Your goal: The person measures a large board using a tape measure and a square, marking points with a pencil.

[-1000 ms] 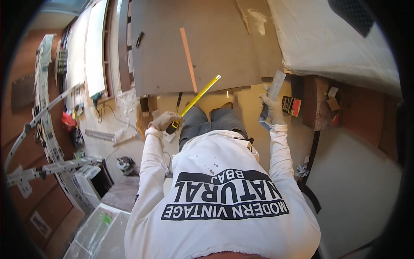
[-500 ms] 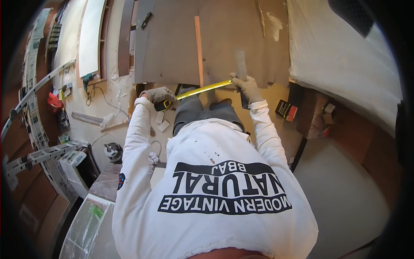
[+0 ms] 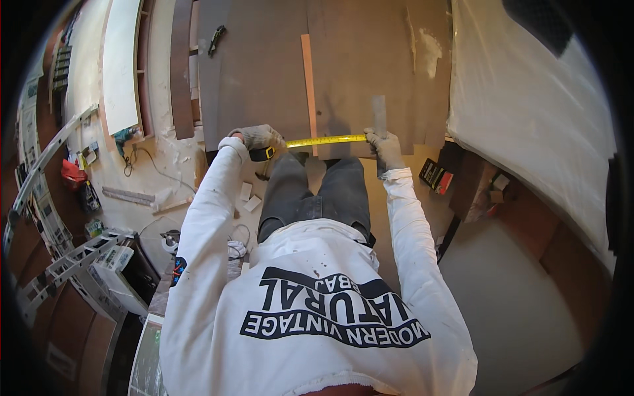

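Observation:
My left hand (image 3: 263, 136), in a grey work glove, is closed around a black and yellow tape measure (image 3: 262, 154). Its yellow blade (image 3: 327, 140) runs out nearly level to my right hand (image 3: 388, 149), also gloved, whose fingers pinch the far end. The same right hand grips a flat grey metal strip (image 3: 379, 113) that sticks up past the fingers; its lower part is mostly hidden. The blade spans the near edge of a large brown board (image 3: 264, 79). On that board lies a narrow orange-brown wooden strip (image 3: 308, 89), its near end by the blade.
A utility knife (image 3: 216, 39) lies on the board's far left. Left on the floor are a teal power drill (image 3: 123, 137) with its cord, a red bag (image 3: 73, 174) and an aluminium ladder (image 3: 56, 148). To the right are a dark box (image 3: 436, 176) and plastic sheeting (image 3: 528, 99).
Both hands have shifted slightly right in view, and the right hand is lower. The blade has gone from slanted to nearly level. My view has also shifted.

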{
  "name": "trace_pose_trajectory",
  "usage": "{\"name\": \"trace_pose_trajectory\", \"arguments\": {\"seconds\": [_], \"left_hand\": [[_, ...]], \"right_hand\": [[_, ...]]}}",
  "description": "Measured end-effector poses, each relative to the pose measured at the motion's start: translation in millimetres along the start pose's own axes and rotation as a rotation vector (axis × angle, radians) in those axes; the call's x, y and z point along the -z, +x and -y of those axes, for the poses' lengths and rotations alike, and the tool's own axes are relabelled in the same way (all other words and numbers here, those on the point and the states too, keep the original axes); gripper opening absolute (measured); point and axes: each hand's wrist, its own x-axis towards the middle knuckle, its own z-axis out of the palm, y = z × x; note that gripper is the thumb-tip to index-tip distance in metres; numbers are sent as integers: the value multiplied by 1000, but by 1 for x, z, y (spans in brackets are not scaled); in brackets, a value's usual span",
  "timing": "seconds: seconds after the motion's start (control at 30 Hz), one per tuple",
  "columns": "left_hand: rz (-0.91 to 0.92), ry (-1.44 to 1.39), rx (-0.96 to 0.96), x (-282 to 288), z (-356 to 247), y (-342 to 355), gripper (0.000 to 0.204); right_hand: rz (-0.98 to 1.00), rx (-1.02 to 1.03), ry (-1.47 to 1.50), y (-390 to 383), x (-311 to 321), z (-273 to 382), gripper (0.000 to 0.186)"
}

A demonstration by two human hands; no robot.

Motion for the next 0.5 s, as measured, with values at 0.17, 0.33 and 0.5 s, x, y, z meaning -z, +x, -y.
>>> {"name": "trace_pose_trajectory", "arguments": {"seconds": [0.17, 0.33, 0.5], "left_hand": [[22, -155, -16, 7, -9, 57, 23], [-14, -55, 159, 5, -29, 96, 24], [-23, -5, 176, -16, -42, 133, 22]], "right_hand": [[-41, 4, -6, 62, 18, -3, 19], [81, -23, -81, 114, 47, -9, 19], [164, -84, -151, 144, 68, -36, 23]]}}
